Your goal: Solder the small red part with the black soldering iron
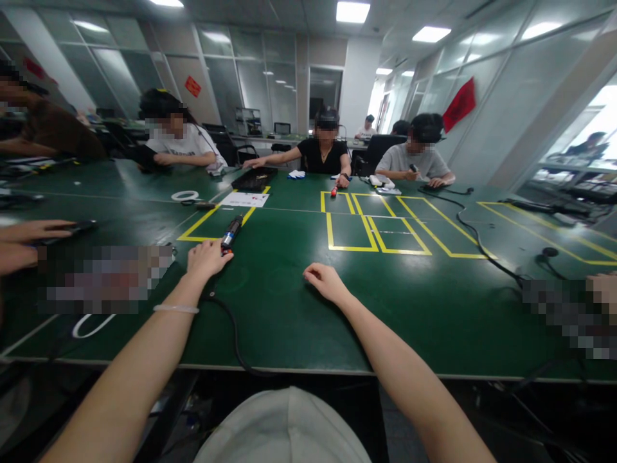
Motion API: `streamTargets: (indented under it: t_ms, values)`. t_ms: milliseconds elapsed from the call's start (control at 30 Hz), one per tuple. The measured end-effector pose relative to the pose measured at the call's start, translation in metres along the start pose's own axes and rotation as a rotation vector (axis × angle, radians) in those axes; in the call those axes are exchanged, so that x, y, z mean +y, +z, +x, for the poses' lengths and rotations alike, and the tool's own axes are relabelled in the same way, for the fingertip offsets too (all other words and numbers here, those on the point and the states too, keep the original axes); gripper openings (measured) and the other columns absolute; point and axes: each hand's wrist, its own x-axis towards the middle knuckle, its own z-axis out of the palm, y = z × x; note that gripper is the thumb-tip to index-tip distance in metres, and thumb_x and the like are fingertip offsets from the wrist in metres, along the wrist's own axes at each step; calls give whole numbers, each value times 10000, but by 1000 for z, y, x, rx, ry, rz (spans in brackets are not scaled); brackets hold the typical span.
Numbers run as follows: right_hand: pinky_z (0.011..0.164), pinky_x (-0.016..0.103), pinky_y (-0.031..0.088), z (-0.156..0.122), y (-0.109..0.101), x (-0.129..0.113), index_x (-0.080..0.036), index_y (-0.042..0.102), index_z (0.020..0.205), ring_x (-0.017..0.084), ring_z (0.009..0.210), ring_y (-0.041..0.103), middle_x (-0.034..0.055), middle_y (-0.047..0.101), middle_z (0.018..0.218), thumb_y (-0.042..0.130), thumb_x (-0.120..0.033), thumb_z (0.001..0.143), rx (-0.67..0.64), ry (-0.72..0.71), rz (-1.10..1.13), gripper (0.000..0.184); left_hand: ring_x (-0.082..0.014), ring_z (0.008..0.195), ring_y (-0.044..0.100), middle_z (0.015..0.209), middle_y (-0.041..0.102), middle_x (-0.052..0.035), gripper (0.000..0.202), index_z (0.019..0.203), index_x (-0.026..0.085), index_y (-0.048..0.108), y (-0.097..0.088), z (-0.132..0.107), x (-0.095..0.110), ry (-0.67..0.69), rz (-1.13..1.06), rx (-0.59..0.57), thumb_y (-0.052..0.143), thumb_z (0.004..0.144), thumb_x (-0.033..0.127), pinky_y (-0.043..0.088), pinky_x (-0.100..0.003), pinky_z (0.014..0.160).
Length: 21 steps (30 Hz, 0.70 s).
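Tool (232, 231) is gripped, tilted, in the left hand (206, 259) over the green table (284, 315), just beside a yellow tape outline (199, 223). Well apart, the right hand (326, 281) has its fingers loosely curled together. A black cable (236, 329) runs to the table's near edge.

Lit from above by white ceiling panels (353, 11), plus a bright window (598, 99) at far right. Glare streaks on the green tabletop (279, 315), area below it dark. Strong wide-angle stretch at edges, background soft, some patches pixelated.
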Motion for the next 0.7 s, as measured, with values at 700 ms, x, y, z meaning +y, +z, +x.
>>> streamTargets:
  t_ms: [700]
  values:
    - [670,240,390,1,0,-2,-171,688,861,133,695,568,20,677,800,551,-190,895,-26,-9,-34,143,-334,996,572,1086,638,-194,351,1083,105,616,-2,-22,9,-7,87,230,448,880,337,379,-422,895]
